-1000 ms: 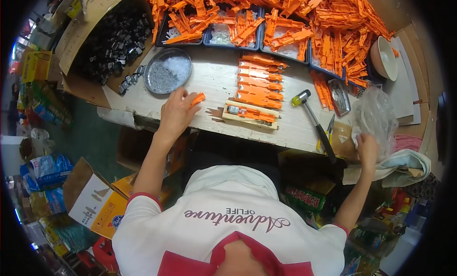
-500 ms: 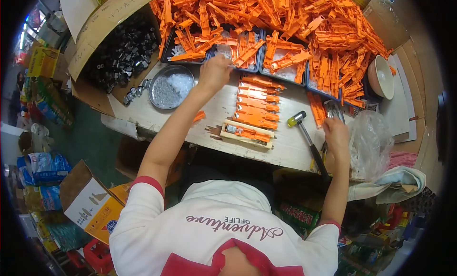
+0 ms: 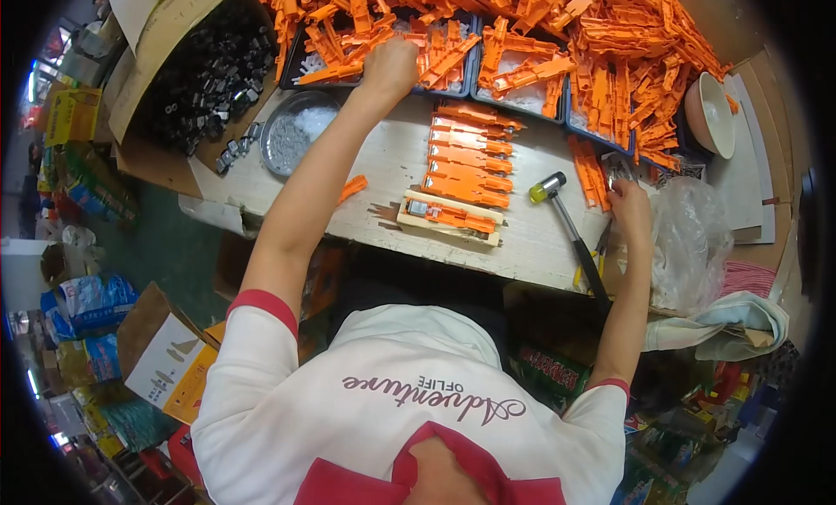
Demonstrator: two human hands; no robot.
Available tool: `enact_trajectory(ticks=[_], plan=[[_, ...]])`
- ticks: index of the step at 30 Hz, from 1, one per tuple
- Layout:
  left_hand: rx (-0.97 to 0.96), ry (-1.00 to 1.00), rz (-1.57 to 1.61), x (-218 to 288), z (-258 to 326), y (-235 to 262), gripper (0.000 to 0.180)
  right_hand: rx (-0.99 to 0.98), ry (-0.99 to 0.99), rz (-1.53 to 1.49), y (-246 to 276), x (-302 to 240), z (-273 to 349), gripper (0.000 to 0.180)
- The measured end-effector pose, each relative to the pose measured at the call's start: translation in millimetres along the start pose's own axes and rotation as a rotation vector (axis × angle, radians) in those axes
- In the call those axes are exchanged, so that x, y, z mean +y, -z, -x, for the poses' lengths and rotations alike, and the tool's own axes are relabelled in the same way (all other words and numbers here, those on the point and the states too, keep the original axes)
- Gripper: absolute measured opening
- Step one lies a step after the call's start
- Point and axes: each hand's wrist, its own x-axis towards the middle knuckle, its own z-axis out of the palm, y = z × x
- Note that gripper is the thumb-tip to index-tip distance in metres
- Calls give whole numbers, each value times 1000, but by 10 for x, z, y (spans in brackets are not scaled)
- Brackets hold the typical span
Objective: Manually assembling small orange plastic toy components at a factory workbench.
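While the dark tray (image 3: 447,94) of orange pieces (image 3: 449,63) stands toward the bench's (image 3: 531,237) rear, I see the left hand (image 3: 390,68) over it and the right hand (image 3: 630,205) by a shiny container (image 3: 618,167), but cannot tell whether either pinches anything, a hammer (image 3: 570,228) lying nearby.

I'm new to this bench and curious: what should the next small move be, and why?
Perhaps the left hand should pick out a small white part: it is at the dark trays, where such parts lie among orange pieces, and an orange piece sits in the wooden holder. Whether the hand already grips something is hidden.
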Motion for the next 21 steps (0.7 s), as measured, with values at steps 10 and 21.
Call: enact_trajectory(ticks=[10,21], plan=[[-213,-421,462,1110,76,14,10,53,57,-121,-94,58,21,15],[-184,-547,197,1332,-325,-307,26,160,5,-104,-106,230,-18,12]])
